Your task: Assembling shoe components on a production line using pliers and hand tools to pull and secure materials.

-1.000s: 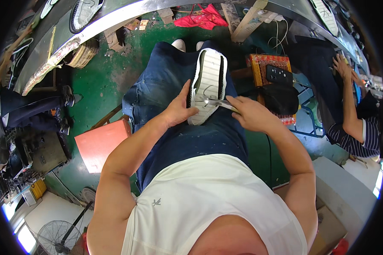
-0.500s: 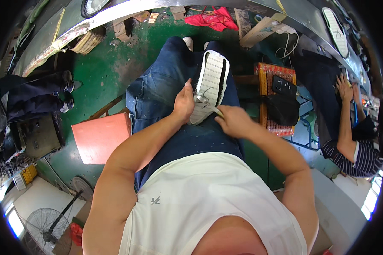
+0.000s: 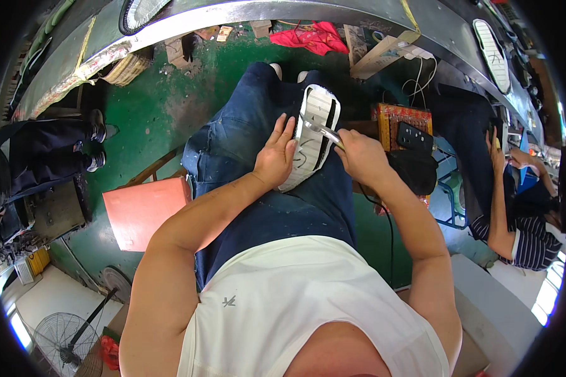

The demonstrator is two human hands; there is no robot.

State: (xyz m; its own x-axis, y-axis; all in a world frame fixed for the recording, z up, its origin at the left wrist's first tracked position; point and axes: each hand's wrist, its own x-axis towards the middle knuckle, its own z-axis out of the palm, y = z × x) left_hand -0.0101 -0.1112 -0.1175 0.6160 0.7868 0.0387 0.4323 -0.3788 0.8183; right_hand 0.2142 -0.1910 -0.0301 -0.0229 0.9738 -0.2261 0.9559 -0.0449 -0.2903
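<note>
Across my thighs lies a shoe (image 3: 319, 99), its pale, lined sole facing up, with a white rim and dark side gaps. My left hand (image 3: 275, 156) rests against its left edge, fingers stretched out and slightly apart, thumb near the sole. In my right hand (image 3: 363, 156) is the handle of a metal hammer (image 3: 317, 127). The hammer's head is over the middle of the sole; whether it touches cannot be made out. Dark curved marks show on the sole below the head.
A pink box (image 3: 146, 213) stands left of my legs. To the right, a beaded seat (image 3: 383, 125) bears a black phone-like device (image 3: 415, 138) and a black cap-like item (image 3: 414, 171). Ahead runs a metal-edged bench (image 3: 245, 14); red cloth (image 3: 311, 39) lies beneath. A co-worker (image 3: 516, 239) sits at right.
The hammer has moved up the sole, away from my body, along with my right hand. My left fingers have straightened and spread beside the shoe. The co-worker's hands have shifted.
</note>
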